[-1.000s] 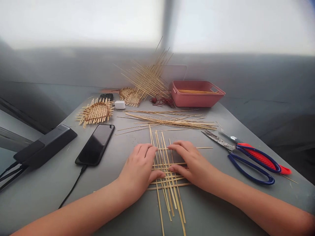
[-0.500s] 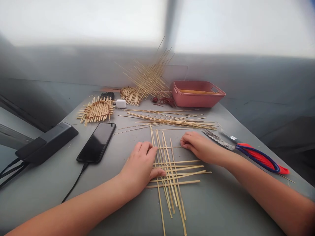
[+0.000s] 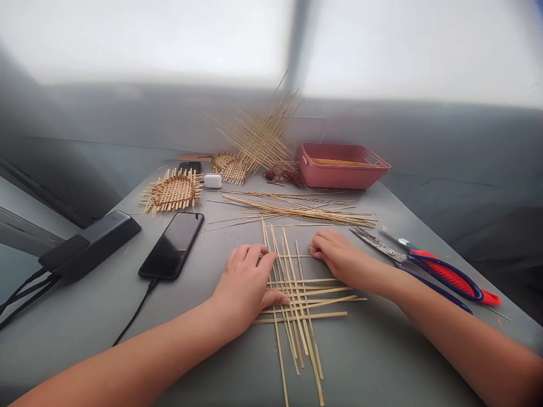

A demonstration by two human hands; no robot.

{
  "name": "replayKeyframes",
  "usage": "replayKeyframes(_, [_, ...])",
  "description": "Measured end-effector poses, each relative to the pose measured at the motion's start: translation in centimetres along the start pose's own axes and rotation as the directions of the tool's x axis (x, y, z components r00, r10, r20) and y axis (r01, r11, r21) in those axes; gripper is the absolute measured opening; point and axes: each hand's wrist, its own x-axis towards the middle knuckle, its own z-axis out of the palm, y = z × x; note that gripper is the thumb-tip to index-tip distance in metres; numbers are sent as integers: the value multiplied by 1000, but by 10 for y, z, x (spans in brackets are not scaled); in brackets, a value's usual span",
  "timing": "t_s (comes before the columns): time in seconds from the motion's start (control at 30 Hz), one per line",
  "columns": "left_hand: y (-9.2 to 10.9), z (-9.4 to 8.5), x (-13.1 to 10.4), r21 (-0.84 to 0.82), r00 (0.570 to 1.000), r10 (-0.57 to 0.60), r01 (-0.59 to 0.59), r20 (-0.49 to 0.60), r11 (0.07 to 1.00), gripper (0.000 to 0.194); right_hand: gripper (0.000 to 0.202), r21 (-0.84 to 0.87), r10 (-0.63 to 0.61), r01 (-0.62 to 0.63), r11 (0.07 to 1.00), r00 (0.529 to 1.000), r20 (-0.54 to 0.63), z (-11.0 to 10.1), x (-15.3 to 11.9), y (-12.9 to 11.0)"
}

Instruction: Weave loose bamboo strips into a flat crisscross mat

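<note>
A loose grid of crossed bamboo strips [image 3: 304,305] lies flat on the grey table. My left hand [image 3: 250,282] rests on its left side, the thumb pressed onto the crossings and the fingers bent over the left part of a thin bamboo strip [image 3: 293,256]. That strip runs crosswise near the grid's far end. On the right, my right hand [image 3: 333,251] pinches the same strip, with fingers curled together; its end is hidden there. Beyond both hands lies a pile of loose bamboo strips [image 3: 305,210].
Scissors [image 3: 418,260] and a knife [image 3: 401,240] lie at the right. A pink bin [image 3: 339,175] stands behind, near woven bamboo pieces [image 3: 173,192] and a larger woven sheet [image 3: 265,138]. To the left are a phone [image 3: 172,246] with a cable and a black power block [image 3: 91,246].
The view has shifted slightly. My right hand has come a little left, closer to the grid, still pinching the strip. My left hand stays on the weave with its fingertips slightly farther right.
</note>
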Motion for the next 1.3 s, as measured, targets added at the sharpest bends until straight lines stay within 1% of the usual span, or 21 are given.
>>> replayKeyframes(0.13, [1, -3, 2, -18, 999, 1, 0, 48, 1000, 68, 20, -3, 0, -1, 1000, 1000, -25, 2, 3, -8])
replayKeyframes(0.23, [0, -5, 3, -47, 996, -2, 6, 88, 999, 69, 6, 82, 23, -19, 996, 999, -40, 4, 4, -22])
replayKeyframes(0.27, [-1, -5, 3, -63, 996, 4, 2, 94, 998, 69, 13, 109, 26, -22, 994, 999, -38, 5, 3, -27])
replayKeyframes(0.33, [-3, -5, 3, -99, 995, 25, -16, 95, 995, 70, 37, 122, 29, -25, 992, 999, -39, 9, 2, -37])
replayKeyframes(0.37, [-4, -4, 3, -115, 995, 36, -25, 91, 993, 70, 45, 116, 32, -27, 993, 999, -42, 11, 1, -40])
replayKeyframes(0.43, [-6, -2, 3, -144, 995, 50, -38, 83, 989, 69, 53, 102, 44, -39, 994, 998, -47, 14, 0, -44])
replayKeyframes(0.6, [-4, -1, 3, -194, 993, 63, -42, 103, 980, 60, 44, 122, 49, -42, 992, 997, -58, 17, 2, -43])
replayKeyframes(0.73, [-2, -3, 4, -200, 990, 70, -45, 123, 979, 52, 37, 141, 53, -45, 989, 997, -52, 17, 2, -43])
replayKeyframes(0.87, [-2, -3, 3, -209, 989, 80, -53, 122, 976, 47, 33, 150, 63, -56, 987, 997, -43, 18, 2, -46])
replayKeyframes(1.1, [-1, -1, 3, -206, 993, 69, -48, 94, 977, 43, 33, 146, 70, -64, 987, 997, -37, 20, 0, -49])
replayKeyframes(1.3, [-1, -2, 2, -208, 993, 74, -54, 90, 977, 41, 24, 201, 17, -13, 979, 1000, -17, 22, -2, -50])
